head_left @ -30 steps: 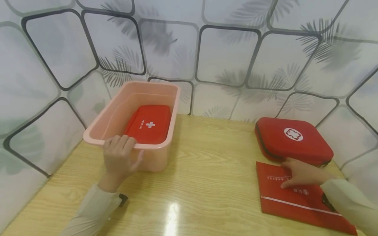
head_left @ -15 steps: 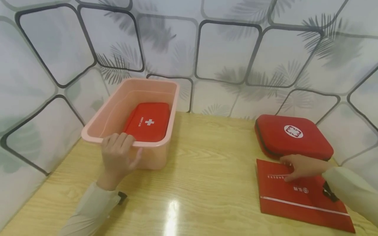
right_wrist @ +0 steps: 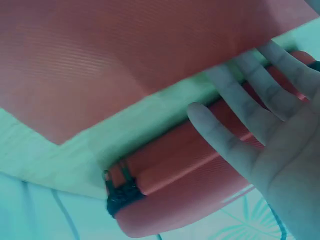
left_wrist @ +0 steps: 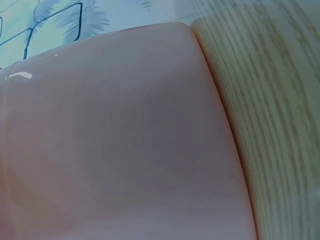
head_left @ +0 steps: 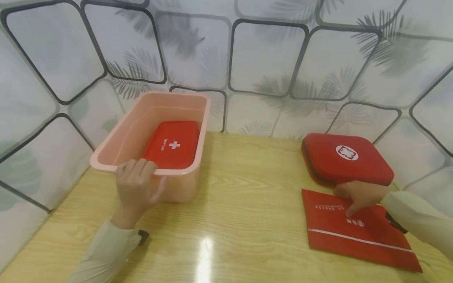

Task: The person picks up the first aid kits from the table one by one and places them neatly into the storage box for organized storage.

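Note:
My left hand grips the near rim of a pink plastic bin, fingers over the edge and thumb on the outer wall. The left wrist view shows only that bin's wall. Inside lies a red pouch marked "FIRST AID" with a white cross. At right, my right hand pinches the far edge of a flat red folder, thumb on top. Its fingers reach under the folder in the right wrist view. Just behind sits a red zippered case with a white round emblem.
A light wood-grain table carries everything, with bare surface between bin and folder. Patterned wall panels stand close behind and at both sides. The case lies very near the hand's fingers.
My right thumb has slid over the folder toward its far edge, closing the hand on it. The left hand keeps its place on the bin's rim. The head view has shifted slightly.

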The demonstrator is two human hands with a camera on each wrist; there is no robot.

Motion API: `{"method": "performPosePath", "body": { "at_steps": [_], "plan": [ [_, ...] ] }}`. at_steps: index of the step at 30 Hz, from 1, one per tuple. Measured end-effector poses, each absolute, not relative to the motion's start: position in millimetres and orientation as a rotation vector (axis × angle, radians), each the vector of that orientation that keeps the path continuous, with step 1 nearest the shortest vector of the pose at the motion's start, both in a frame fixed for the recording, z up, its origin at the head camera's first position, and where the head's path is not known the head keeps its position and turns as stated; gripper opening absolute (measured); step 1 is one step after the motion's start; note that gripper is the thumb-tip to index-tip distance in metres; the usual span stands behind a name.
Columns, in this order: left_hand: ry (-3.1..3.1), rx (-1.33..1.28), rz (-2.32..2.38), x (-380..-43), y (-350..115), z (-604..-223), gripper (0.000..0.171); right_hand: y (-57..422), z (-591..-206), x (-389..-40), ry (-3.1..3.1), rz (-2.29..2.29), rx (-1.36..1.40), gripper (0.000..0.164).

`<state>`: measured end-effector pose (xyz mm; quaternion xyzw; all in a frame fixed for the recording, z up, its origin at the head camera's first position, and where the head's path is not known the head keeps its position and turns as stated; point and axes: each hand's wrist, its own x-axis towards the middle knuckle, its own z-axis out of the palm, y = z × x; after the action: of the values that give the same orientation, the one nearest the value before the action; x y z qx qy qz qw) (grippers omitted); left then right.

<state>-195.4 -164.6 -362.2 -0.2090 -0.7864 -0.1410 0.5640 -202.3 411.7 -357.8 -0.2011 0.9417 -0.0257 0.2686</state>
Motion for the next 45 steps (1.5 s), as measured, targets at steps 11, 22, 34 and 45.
{"method": "performPosePath", "body": {
  "at_steps": [11,22,34,45],
  "plan": [
    [-1.853,-0.498,-0.330,-196,-165,-362,0.047,417,-361,-204,2.535,-0.169,-0.494,0.065],
    [-1.806,-0.492,-0.368,-197,-164,-363,0.047,409,-325,-207,2.343,-0.344,-0.507,0.034],
    [-1.825,-0.496,-0.365,-195,-164,-363,0.048,390,-295,-211,2.181,-0.534,-0.634,0.024],
    [-1.819,-0.491,-0.366,-195,-163,-365,0.051,348,-271,-209,2.323,-0.475,-0.722,0.015]
  ]
}}
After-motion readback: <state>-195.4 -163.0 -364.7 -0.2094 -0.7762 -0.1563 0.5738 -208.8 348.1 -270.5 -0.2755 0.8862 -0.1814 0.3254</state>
